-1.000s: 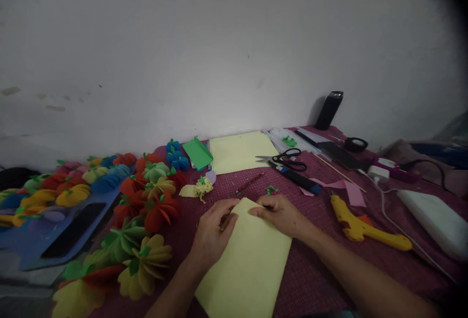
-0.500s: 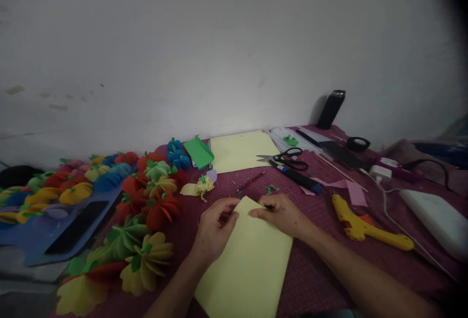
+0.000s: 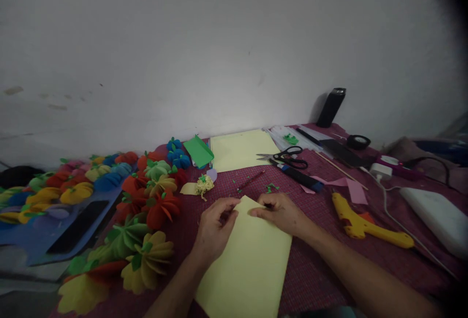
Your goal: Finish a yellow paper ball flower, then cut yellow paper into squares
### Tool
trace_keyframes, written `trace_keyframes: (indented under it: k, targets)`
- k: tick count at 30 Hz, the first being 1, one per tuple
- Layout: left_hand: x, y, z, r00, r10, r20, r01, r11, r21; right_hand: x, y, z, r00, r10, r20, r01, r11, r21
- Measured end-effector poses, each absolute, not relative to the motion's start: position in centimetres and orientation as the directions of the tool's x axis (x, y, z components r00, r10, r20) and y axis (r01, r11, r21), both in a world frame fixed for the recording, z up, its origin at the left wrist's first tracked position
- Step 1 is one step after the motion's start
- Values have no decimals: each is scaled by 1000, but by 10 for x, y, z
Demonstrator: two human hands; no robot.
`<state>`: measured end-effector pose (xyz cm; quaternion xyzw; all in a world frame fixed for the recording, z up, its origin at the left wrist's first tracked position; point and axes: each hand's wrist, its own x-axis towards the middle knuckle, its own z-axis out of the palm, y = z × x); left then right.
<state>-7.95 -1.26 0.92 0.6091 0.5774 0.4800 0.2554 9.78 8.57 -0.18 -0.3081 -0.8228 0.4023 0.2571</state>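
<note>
A pale yellow sheet of paper (image 3: pixel 248 259) lies on the dark red cloth (image 3: pixel 314 269) in front of me. My left hand (image 3: pixel 214 228) pinches its far left edge near the top corner. My right hand (image 3: pixel 281 213) presses on the far right edge, fingers curled over the paper. Both hands meet at the sheet's far corner. Black scissors (image 3: pixel 288 156) lie beyond my right hand, and a yellow glue gun (image 3: pixel 361 225) rests to the right.
Many coloured paper flowers (image 3: pixel 146 196) cover the left side. A second yellow sheet (image 3: pixel 241 148) and green folded paper (image 3: pixel 198 151) lie at the back by the wall. A black bottle (image 3: pixel 331 107), tape roll (image 3: pixel 358 141), white block (image 3: pixel 435 218) and cables sit right.
Almost nothing differs. Both hands stay at the sheet's far corner, the left fingers shifting slightly on the edge; the view drifted a little.
</note>
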Motion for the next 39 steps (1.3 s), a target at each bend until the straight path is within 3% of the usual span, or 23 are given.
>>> trace_keyframes:
  k: [5, 12, 18, 25, 33, 39]
  targets:
    - [-79, -12, 9, -107, 958, 264, 440, -193, 877, 97, 81, 7, -659, 669, 344, 149, 564, -812]
    - [-80, -11, 10, -115, 935, 336, 499, -238, 833, 100, 79, 15, -674, 512, 533, 104, 779, -619]
    - [-80, -11, 10, -118, 929, 350, 501, -249, 829, 100, 79, 14, -637, 572, 518, 165, 757, -633]
    - [-81, -11, 9, -104, 927, 361, 530, -255, 809, 101, 80, 15, -669, 484, 564, 132, 824, -551]
    - [-81, -11, 9, -114, 914, 389, 549, -269, 791, 102, 81, 11, -658, 476, 583, 90, 819, -567]
    - [-80, -11, 8, -107, 907, 406, 550, -287, 784, 101, 79, 14, -610, 626, 486, 179, 707, -685]
